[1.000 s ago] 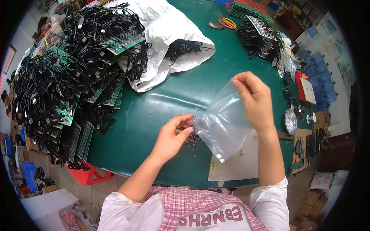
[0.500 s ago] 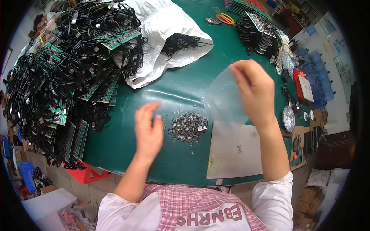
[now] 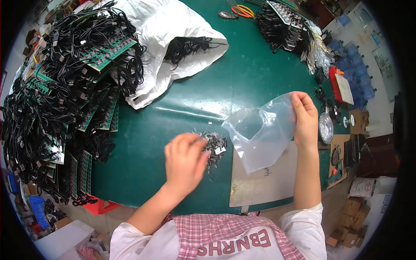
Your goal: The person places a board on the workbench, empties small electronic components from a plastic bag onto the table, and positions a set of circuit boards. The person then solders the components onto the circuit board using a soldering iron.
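Note:
My right hand (image 3: 304, 118) pinches the upper corner of a clear plastic bag (image 3: 260, 132), which hangs open and empty-looking over the green table (image 3: 225, 86). My left hand (image 3: 185, 162) hovers with fingers spread just left of a small pile of dark little parts (image 3: 214, 145) lying on the table; it holds nothing that I can see. Under the bag lies a flat grey sheet (image 3: 264, 182) near the table's front edge.
Stacks of green circuit boards with black cables (image 3: 60, 99) cover the left side. A white sack (image 3: 169, 39) holding more black cables lies at the back. More boards and cables (image 3: 286, 26), orange-handled scissors (image 3: 242, 9) and a red box (image 3: 340, 84) sit at the right.
The bag swung down and left from my raised right hand, now hanging beside the pile. My left hand moved right toward the small parts.

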Demonstrator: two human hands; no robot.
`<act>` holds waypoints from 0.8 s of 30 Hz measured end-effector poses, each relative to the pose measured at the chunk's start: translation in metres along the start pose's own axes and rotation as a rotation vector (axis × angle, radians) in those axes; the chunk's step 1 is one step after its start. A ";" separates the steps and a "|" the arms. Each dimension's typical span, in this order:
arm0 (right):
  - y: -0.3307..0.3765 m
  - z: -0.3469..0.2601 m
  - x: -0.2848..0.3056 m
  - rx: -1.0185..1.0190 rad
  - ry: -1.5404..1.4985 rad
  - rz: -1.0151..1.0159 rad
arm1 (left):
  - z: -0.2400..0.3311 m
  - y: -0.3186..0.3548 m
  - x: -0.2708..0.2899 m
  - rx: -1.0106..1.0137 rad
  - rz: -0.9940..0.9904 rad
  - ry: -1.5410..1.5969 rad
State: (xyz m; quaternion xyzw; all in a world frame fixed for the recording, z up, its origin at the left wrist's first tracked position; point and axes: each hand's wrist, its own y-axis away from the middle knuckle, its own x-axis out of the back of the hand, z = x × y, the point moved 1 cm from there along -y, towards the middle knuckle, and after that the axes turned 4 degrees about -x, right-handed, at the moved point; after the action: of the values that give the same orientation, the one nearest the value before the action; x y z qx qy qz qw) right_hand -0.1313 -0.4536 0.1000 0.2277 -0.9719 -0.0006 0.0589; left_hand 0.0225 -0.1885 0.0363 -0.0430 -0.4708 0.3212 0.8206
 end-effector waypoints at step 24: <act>0.026 0.003 0.028 -0.055 -0.056 -0.050 | 0.025 -0.028 -0.024 -0.211 -0.212 -0.094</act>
State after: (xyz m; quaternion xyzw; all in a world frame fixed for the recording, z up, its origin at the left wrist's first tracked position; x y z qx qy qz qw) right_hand -0.1675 -0.4430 0.1013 0.2503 -0.9668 -0.0351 0.0380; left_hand 0.0081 -0.2296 0.0426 -0.0639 -0.5417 0.1830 0.8179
